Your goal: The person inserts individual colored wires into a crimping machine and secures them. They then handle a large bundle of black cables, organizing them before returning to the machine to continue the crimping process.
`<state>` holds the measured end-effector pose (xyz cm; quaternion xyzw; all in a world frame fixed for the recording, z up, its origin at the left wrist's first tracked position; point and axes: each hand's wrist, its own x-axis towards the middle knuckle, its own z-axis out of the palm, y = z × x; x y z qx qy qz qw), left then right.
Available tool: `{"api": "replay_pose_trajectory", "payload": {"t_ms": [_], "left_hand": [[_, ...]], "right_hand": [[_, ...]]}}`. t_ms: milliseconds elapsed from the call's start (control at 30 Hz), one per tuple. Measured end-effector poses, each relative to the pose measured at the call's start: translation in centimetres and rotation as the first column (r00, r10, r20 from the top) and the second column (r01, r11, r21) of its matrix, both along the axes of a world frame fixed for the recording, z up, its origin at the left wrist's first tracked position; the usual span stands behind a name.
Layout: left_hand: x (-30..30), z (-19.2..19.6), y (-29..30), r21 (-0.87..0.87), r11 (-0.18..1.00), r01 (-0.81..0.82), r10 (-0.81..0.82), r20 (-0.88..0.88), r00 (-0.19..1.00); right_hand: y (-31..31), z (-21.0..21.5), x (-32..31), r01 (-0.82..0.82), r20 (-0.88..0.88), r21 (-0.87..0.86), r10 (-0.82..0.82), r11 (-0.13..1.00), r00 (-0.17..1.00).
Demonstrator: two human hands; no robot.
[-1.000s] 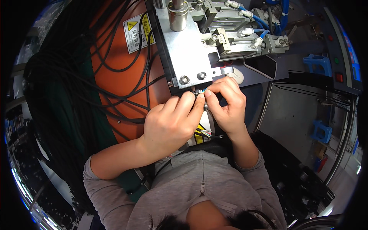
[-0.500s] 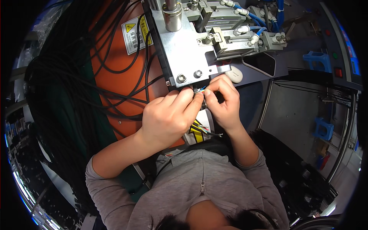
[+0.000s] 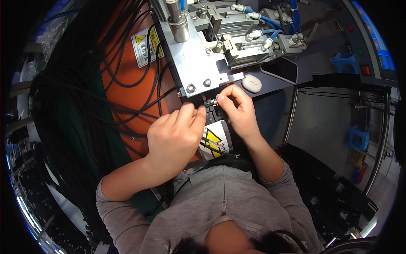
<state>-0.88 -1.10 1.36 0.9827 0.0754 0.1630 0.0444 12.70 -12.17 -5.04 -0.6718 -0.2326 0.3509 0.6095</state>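
Observation:
My right hand point(image 3: 239, 112) pinches the ends of some thin coloured wires point(image 3: 215, 102) between thumb and forefinger, just below the front edge of a metal machine plate point(image 3: 198, 63). Left of it, my left hand point(image 3: 175, 135) is closed, with thumb and curled forefinger together beside a dark slot under the plate; what it holds, if anything, is hidden. Between the two hands shows a short black piece point(image 3: 208, 104), perhaps cable. Below them, black cables with stripped coloured wire ends point(image 3: 215, 144) lie across a white and yellow warning label point(image 3: 224, 137).
Pneumatic cylinders point(image 3: 249, 53) with blue hoses sit on the machine at the top. A white rounded case point(image 3: 251, 84) and a phone point(image 3: 280, 69) rest on the grey table to the right. Bundled black cables point(image 3: 84, 93) hang at left over an orange panel point(image 3: 127, 97). Blue stools point(image 3: 357, 137) stand far right.
My left hand has drawn back to the left and down, away from my right fingers. My right hand stays near the plate's edge with the wires. The whole view has shifted slightly.

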Motion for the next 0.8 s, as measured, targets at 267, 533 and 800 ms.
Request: {"api": "replay_pose_trajectory", "payload": {"t_ms": [267,533,800], "left_hand": [[-0.3,-0.1,0.1,-0.011,0.994,-0.107,0.106,-0.06,0.993],[0.1,0.7,1.1,-0.175,0.975,0.138,-0.109,0.167,0.98],[0.2,1.0,1.3,-0.05,0.965,0.258,-0.225,0.35,0.909]], "right_hand": [[0.3,2.8,1.1,-0.513,0.7,0.244,0.216,0.823,0.68],[-0.6,3.9,1.2,-0.412,0.658,0.353,0.09,0.84,0.748],[-1.4,4.7,0.8,-0.253,0.485,0.487,-0.018,0.836,0.874]]}}
